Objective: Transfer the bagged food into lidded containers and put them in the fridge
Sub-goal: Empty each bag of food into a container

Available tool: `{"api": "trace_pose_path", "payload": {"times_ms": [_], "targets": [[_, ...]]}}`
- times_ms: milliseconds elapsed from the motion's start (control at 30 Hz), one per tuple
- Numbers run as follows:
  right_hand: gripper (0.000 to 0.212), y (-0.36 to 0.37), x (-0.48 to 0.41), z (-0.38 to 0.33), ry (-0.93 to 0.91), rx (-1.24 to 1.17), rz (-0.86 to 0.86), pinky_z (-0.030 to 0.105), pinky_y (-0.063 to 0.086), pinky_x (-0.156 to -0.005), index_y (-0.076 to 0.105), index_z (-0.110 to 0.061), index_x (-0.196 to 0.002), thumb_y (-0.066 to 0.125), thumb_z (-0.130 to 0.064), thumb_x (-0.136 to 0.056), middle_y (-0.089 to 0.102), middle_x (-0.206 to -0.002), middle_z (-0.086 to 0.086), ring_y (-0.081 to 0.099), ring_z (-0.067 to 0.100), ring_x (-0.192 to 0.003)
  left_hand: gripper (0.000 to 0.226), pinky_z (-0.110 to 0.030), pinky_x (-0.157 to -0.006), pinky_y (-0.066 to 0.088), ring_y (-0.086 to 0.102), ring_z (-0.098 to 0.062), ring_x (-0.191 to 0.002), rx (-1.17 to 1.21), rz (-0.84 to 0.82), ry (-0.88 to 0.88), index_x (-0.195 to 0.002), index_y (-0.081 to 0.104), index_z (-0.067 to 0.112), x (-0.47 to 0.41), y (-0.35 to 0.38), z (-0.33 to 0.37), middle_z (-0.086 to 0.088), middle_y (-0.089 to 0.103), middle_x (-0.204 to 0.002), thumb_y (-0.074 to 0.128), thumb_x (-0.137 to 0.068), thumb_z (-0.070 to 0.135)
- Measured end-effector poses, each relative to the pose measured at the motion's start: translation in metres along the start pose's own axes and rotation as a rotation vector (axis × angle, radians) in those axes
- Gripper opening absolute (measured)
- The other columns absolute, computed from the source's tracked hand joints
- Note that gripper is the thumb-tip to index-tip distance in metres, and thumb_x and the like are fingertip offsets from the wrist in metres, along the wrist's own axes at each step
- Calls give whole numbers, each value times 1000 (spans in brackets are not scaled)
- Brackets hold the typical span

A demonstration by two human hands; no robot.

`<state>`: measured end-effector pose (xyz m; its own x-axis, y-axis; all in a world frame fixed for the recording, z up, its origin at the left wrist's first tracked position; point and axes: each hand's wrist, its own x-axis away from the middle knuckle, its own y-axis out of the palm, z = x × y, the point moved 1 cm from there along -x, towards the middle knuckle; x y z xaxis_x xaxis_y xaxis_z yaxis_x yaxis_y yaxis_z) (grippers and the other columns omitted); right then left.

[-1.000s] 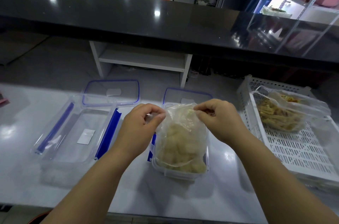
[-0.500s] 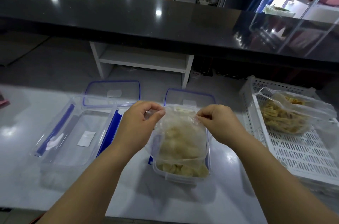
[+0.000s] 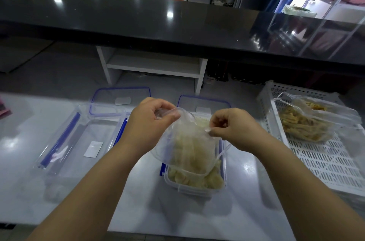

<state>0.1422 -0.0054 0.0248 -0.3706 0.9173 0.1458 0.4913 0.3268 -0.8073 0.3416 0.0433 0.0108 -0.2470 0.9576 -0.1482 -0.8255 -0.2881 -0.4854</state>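
Clear bag pinched by left hand and right hand over container; lid sticker unreadable.

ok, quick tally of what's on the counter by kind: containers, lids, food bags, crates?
Containers: 2, left container and middle container
Lids: 2, left lid and right lid
Food bags: 2, held bag and crate bag
Crates: 1, white crate
Total: 7
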Motion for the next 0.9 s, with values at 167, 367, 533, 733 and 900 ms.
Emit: {"api": "trace_pose_path", "payload": {"times_ms": [167,367,533,733,900], "targets": [[22,-2,1,4,28,-61,91,33,58,-65,59,-22,-70,66,-6,-82,65,-78,-4,67,15,-68,13,-7,-63,37,52,3,-85,-2,-68,1,-91,64,30,5,2,2,14,54,-97,70,-80,30],[23,-11,2,0,-22,-223,211,19,49,-58,69,-21,-72,71,2,-75,67,-67,-2,62,9,-61,24,-7,-65,39,52,4,-86,18,-80,14,-90,61,37,10,-1,1,20,53,-97,76,-75,26],[17,-11,4,-3,-60,-202,237,21,55,-68,73,-21,-83,73,-5,-76,69,-75,-5,66,10,-71,29,-1,-62,42,52,13,-83,34,-54,36,-88,63,36,13,-4,-1,18,54,-97,79,-71,19],[24,-7,5,-8,-132,-59,288,10,47,-74,73,-17,-100,63,-1,-85,62,-85,-12,59,1,-79,32,3,-66,38,48,21,-84,16,-49,55,-87,63,35,14,-6,-6,16,54,-96,79,-71,12],[21,-5,7,-9,-188,55,381,23,47,-78,72,-16,-104,57,-9,-91,56,-92,-8,56,12,-86,33,2,-67,39,50,17,-84,17,-47,44,-87,64,35,18,-6,-10,17,53,-94,79,-70,12]]}}
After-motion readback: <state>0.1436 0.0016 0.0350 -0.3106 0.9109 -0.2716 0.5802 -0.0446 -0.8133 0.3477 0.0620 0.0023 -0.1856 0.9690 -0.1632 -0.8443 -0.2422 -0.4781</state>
